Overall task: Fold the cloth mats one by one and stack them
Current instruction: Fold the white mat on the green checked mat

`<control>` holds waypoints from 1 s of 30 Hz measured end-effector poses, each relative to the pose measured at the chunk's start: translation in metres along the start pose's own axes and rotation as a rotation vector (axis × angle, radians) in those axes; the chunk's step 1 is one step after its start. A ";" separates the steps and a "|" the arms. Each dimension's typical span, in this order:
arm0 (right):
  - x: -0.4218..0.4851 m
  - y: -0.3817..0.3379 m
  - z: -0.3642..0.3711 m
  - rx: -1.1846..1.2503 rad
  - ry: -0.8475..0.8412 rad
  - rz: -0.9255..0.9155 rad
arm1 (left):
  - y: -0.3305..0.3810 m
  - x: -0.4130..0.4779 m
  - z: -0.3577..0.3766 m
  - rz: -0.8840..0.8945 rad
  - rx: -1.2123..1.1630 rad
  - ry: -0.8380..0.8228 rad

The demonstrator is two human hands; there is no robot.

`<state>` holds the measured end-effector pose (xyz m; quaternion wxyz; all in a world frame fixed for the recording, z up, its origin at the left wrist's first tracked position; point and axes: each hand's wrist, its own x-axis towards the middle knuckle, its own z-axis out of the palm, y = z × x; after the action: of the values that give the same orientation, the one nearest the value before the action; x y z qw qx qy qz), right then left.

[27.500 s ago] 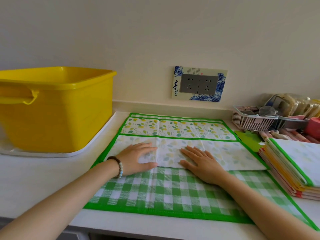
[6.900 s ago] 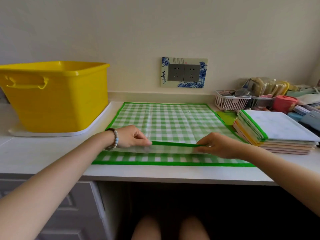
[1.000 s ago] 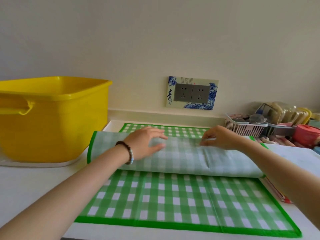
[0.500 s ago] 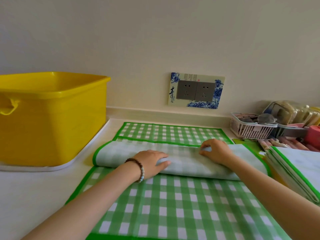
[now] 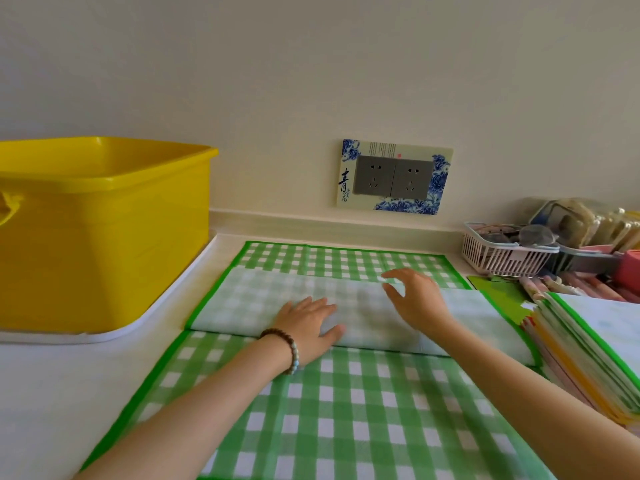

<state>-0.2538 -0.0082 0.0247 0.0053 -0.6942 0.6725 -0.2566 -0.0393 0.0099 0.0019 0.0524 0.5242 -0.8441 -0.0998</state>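
A green-and-white checked cloth mat (image 5: 346, 410) with a bright green border lies across the white counter. A band of it is folded over, pale underside up (image 5: 242, 303), across the mat's middle. My left hand (image 5: 308, 323), with a bead bracelet at the wrist, rests flat on that folded band near its front crease. My right hand (image 5: 415, 299) hovers just over the band's far edge, fingers spread and holding nothing. A stack of folded mats (image 5: 595, 355) lies at the right edge, touching the checked mat.
A big yellow tub (image 5: 97, 230) on a white tray stands at the left. A white basket (image 5: 502, 251) and other small containers crowd the back right corner. A wall socket plate (image 5: 394, 176) sits above the counter's back edge.
The folded band has been laid down flatter and further back. My right hand has let go of its edge and lifted with fingers spread. My left hand still presses the band.
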 end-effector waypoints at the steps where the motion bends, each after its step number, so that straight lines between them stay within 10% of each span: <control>1: -0.006 -0.011 0.003 0.033 -0.024 -0.016 | 0.000 0.001 0.002 -0.010 0.007 -0.014; 30: -0.080 0.084 -0.038 -0.266 -0.415 0.240 | -0.003 0.001 0.008 -0.035 0.107 -0.056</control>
<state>-0.3429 0.0719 0.0003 0.0822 -0.6418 0.7623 -0.0160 -0.0387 0.0082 -0.0071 -0.0011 0.5377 -0.8402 -0.0698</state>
